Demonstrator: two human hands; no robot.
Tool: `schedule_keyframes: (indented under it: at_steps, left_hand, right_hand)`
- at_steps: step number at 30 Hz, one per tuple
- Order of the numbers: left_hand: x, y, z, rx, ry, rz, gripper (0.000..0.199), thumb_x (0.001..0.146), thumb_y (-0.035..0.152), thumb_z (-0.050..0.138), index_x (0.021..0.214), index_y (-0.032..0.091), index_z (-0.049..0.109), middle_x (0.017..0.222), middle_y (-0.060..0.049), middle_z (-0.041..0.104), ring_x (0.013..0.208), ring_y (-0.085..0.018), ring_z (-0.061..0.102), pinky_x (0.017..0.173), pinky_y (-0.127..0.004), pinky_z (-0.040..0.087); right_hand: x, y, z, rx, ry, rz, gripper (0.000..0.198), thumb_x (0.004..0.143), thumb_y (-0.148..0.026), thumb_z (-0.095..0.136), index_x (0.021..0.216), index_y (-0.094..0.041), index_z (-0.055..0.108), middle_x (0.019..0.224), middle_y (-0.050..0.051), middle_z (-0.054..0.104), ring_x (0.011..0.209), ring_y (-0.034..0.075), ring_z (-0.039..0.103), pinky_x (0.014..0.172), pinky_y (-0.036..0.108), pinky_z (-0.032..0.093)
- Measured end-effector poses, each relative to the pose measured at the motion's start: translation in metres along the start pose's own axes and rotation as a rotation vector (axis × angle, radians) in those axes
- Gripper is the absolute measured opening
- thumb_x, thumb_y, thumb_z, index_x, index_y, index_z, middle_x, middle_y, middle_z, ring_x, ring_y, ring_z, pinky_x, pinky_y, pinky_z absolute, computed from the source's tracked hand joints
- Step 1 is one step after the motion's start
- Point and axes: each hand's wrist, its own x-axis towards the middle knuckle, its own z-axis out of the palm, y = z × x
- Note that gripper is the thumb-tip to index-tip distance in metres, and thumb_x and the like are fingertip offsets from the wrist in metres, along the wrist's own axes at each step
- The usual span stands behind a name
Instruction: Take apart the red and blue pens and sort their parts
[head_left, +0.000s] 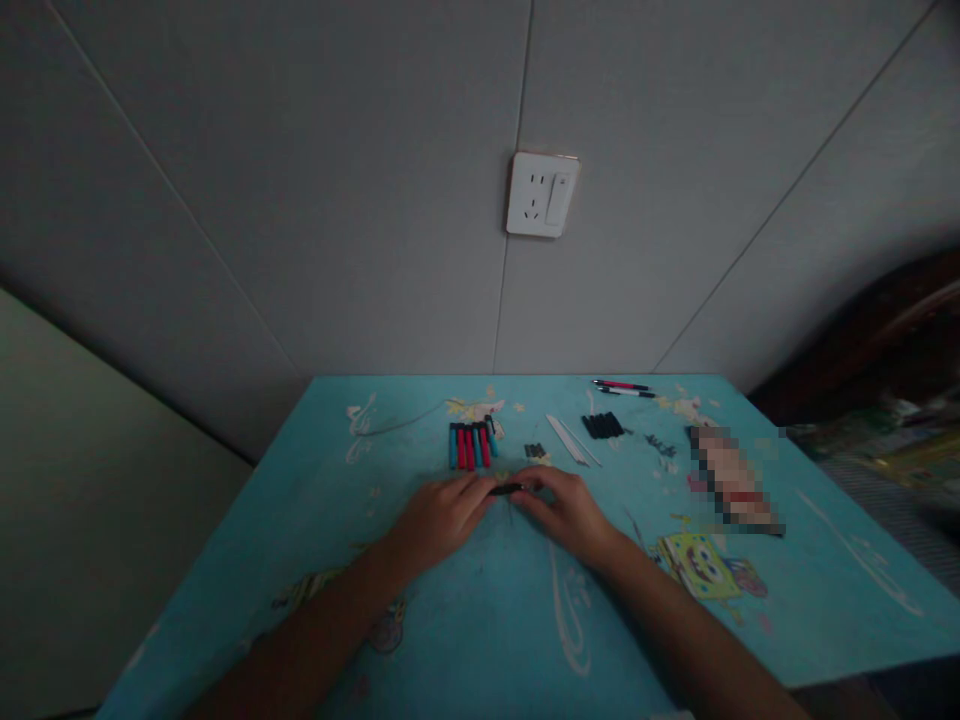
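Note:
My left hand (448,512) and my right hand (564,507) meet over the middle of the table. Between their fingertips they hold a short black pen part (506,489), roughly level. Its right end is pinched by my right fingers, and its left end goes under my left fingers. Just beyond my left hand lies a row of red and blue pen barrels (470,446) with dark ends. Small dark pieces (535,450) rest beyond my right hand, beside thin white sticks like pen refills (568,440).
Several black tubes (602,425) lie farther back, with a scatter of tiny dark pieces (661,446) to their right. Two pens (622,388) lie by the wall. A blurred-out pouch-like item (735,480) is at the right. A light-blue cartoon-print cloth (480,620) covers the table.

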Motion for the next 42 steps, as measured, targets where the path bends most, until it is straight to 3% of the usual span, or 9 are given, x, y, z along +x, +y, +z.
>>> schedule_keyframes:
  at_steps: [8,14,19,22,26,29,36,42]
  left_hand:
    - [-0.001,-0.005,0.001,-0.001,0.009,-0.024,0.022,0.100,0.026,0.042,0.107,0.020,0.063,0.091,-0.005,0.066,0.079,-0.016,0.066,0.073,-0.027,0.053]
    - [-0.001,-0.008,-0.001,-0.031,0.058,-0.054,0.023,0.100,0.024,0.041,0.111,0.021,0.062,0.092,-0.006,0.066,0.081,-0.016,0.066,0.073,-0.027,0.052]
    - [-0.001,-0.010,-0.002,-0.084,0.114,-0.165,0.022,0.100,0.025,0.038,0.101,0.020,0.059,0.085,-0.004,0.065,0.075,-0.016,0.065,0.070,-0.027,0.050]
    - [0.000,-0.012,-0.002,-0.108,0.156,-0.219,0.022,0.101,0.027,0.036,0.101,0.021,0.057,0.084,-0.004,0.065,0.074,-0.016,0.065,0.071,-0.027,0.049]
    - [0.000,-0.013,0.000,-0.132,0.155,-0.233,0.022,0.101,0.027,0.037,0.101,0.021,0.057,0.087,-0.004,0.065,0.078,-0.017,0.065,0.073,-0.028,0.048]
    - [0.000,-0.012,0.000,-0.136,0.131,-0.213,0.022,0.100,0.027,0.038,0.099,0.021,0.058,0.086,-0.004,0.065,0.077,-0.016,0.065,0.073,-0.028,0.048]
    - [0.002,-0.008,-0.004,-0.083,0.059,-0.168,0.022,0.100,0.027,0.039,0.101,0.021,0.060,0.087,-0.004,0.066,0.076,-0.016,0.065,0.070,-0.027,0.047]
    - [0.001,-0.009,0.001,-0.002,0.033,-0.131,0.023,0.100,0.028,0.040,0.098,0.022,0.061,0.085,-0.003,0.067,0.073,-0.016,0.064,0.067,-0.027,0.046]
  right_hand:
    - [0.001,0.001,-0.005,-0.017,0.063,-0.028,0.018,0.093,-0.033,0.059,0.105,-0.024,0.068,0.096,0.005,0.072,0.088,0.018,0.067,0.082,0.032,0.053]
    - [0.001,0.004,-0.017,-0.002,0.171,0.053,0.018,0.091,-0.035,0.060,0.102,-0.023,0.068,0.093,0.005,0.071,0.084,0.019,0.065,0.077,0.032,0.053]
    - [0.004,0.014,-0.028,0.015,0.325,0.154,0.019,0.092,-0.034,0.059,0.104,-0.022,0.067,0.093,0.005,0.070,0.082,0.018,0.064,0.075,0.031,0.051]
    - [0.004,0.019,-0.024,-0.050,0.209,0.157,0.016,0.091,-0.031,0.061,0.102,-0.022,0.069,0.094,0.005,0.071,0.082,0.018,0.065,0.077,0.032,0.051]
    - [0.004,0.017,-0.012,-0.154,-0.023,0.008,0.014,0.091,-0.027,0.061,0.100,-0.024,0.070,0.094,0.005,0.071,0.090,0.019,0.065,0.086,0.035,0.049]
    - [0.005,0.016,-0.010,-0.208,-0.092,-0.067,0.013,0.091,-0.027,0.060,0.099,-0.024,0.070,0.092,0.005,0.071,0.092,0.020,0.064,0.087,0.036,0.049]
    - [0.009,0.038,-0.022,-0.496,0.158,0.117,0.021,0.094,-0.026,0.052,0.105,-0.020,0.069,0.097,0.008,0.069,0.093,0.021,0.063,0.087,0.035,0.048]
    - [0.011,0.044,-0.018,-0.646,0.156,0.234,0.022,0.093,-0.028,0.055,0.105,-0.020,0.071,0.097,0.008,0.068,0.088,0.020,0.064,0.085,0.031,0.048]
